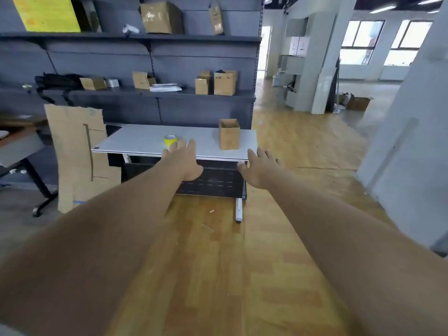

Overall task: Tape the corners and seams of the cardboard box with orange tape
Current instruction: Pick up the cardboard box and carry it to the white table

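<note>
A small brown cardboard box [229, 134] stands upright with its top open on the right part of a white table [135, 141]. A roll of tape [170, 141], yellow in this light, stands near the table's middle. Both my arms stretch forward toward the table. My left hand [184, 160] is open, fingers apart, just in front of the tape roll and partly covering it; I cannot tell whether it touches the roll. My right hand [259, 167] is open and empty, at the table's front right edge, below the box.
A flattened cardboard sheet [77, 156] leans at the table's left end. Grey shelving [155, 93] behind holds several small boxes. Another desk [19, 146] stands at the far left. Wooden floor [218, 263] lies between me and the table; a grey pillar [407, 141] rises on the right.
</note>
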